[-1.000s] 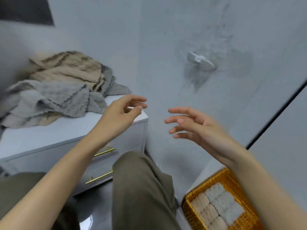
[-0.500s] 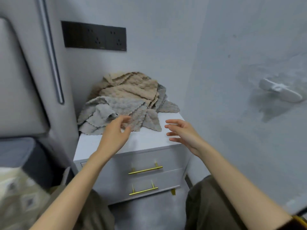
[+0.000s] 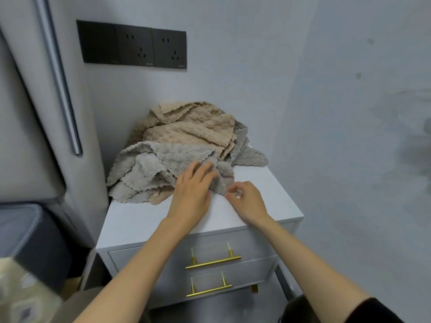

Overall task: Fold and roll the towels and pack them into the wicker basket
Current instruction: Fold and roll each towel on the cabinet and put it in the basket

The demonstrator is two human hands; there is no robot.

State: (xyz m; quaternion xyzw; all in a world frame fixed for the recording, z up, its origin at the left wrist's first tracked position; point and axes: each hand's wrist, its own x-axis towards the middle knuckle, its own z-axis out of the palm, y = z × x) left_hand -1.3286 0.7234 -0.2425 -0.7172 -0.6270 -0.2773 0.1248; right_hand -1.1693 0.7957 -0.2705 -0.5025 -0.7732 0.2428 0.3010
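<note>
Towel pick-up: my left hand (image 3: pixel 193 194) rests flat on the grey towel (image 3: pixel 179 156), my right hand (image 3: pixel 248 202) pinches its corner; next, probably, draw it free of the pile (image 3: pixel 189 131).

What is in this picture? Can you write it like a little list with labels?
Place: white cabinet with two gold handles, below black sockets
Towels: loose pile on the cabinet, grey towel in front, beige towels behind
Hands: left hand lies flat on the grey towel; right hand pinches its near corner
Basket: not in view
</note>
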